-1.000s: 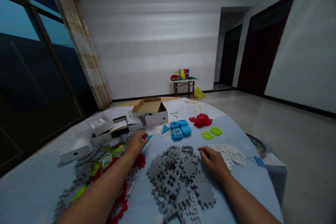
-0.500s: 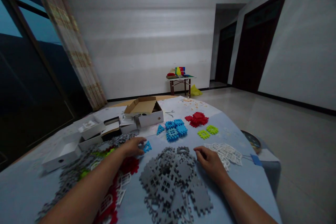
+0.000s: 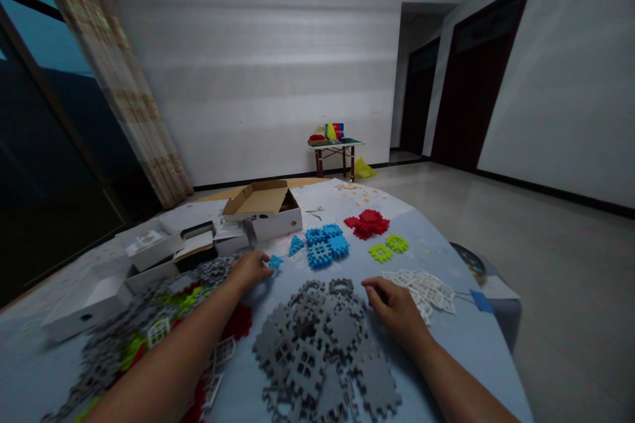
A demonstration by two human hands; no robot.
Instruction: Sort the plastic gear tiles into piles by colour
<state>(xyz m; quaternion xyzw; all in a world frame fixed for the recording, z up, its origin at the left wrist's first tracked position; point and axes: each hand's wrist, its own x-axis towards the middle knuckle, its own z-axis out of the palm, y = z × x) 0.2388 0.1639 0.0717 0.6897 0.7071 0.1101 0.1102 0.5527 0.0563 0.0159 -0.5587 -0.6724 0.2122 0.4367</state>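
Note:
My left hand [image 3: 252, 269] is closed, its fingertips pinching a small blue toothed building piece [image 3: 275, 263] above the tablecloth. Beyond it lie a blue triangular piece [image 3: 296, 246] and a group of blue square pieces [image 3: 327, 246]. My right hand [image 3: 394, 303] rests with loosely curled fingers, holding nothing that I can see. It is between a heap of grey interlocking pieces [image 3: 322, 347] and a spread of white lattice pieces [image 3: 424, 289]. Under my left forearm is a mixed pile of grey, green, red and white pieces [image 3: 106, 350], partly hidden.
White boxes [image 3: 89, 301] and an open cardboard box [image 3: 275, 221] stand at the left and back. Red pieces [image 3: 368, 223] and two lime-green pieces [image 3: 381, 252] lie right of the blue group. Small beige bits [image 3: 362, 193] are scattered near the far edge.
The small blue piece in my left fingers has been raised and tilted, moving slightly away from me. My right hand stays about where it was. The view has turned slightly right.

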